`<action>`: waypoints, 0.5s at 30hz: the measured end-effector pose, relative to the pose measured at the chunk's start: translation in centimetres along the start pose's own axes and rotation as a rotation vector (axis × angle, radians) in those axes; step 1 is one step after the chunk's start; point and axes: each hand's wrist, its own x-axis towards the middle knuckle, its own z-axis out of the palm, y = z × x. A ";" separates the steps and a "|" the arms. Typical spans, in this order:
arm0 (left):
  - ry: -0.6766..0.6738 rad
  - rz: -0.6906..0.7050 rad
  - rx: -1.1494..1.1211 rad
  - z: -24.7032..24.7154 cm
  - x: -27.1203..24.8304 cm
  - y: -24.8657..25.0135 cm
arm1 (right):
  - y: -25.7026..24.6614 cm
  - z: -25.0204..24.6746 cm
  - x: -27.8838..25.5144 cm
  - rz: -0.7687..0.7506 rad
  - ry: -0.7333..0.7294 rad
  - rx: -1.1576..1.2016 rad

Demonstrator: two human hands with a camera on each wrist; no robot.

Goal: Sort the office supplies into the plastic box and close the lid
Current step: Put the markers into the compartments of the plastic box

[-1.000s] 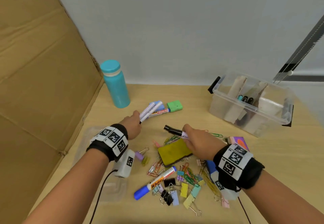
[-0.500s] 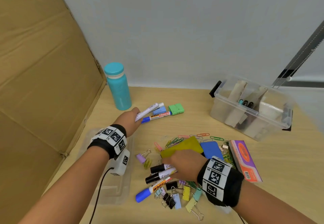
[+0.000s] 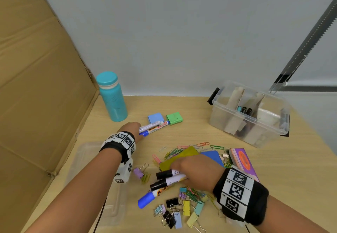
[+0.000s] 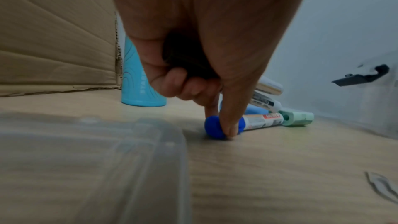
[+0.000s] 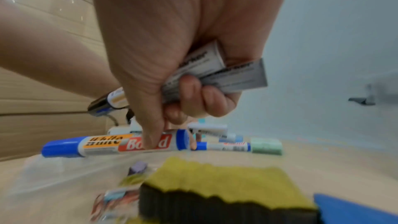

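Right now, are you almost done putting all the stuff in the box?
Not yet. A few pens already stand in the plastic box. My right hand grips two black-capped markers; my left hand holds markers and pinches a blue-capped one. Clips, erasers and the sponge still wait, and the lid lies off.

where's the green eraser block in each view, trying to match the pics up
Head: green eraser block lies at upper centre, right of the blue block.
Left wrist: right of centre, pale green, at the far end of the blue-capped marker.
Right wrist: right of centre, blurred.
Shared landmark: that blue-capped marker, whose end meets the block in all three.
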 end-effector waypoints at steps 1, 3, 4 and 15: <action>-0.001 -0.002 0.009 0.2 0.0 0.1 | 0.4 -0.5 -0.4 0.019 0.029 0.008; -0.014 -0.006 0.014 0.3 -0.2 0.4 | 1.4 -1.6 -1.3 0.070 0.100 -0.011; -0.017 -0.010 0.005 0.4 -0.4 0.4 | 1.9 -2.1 -1.6 0.098 0.135 -0.033; 0.212 0.007 -0.381 -0.3 -4.0 1.2 | 9.9 -8.8 -6.1 0.423 0.465 -0.294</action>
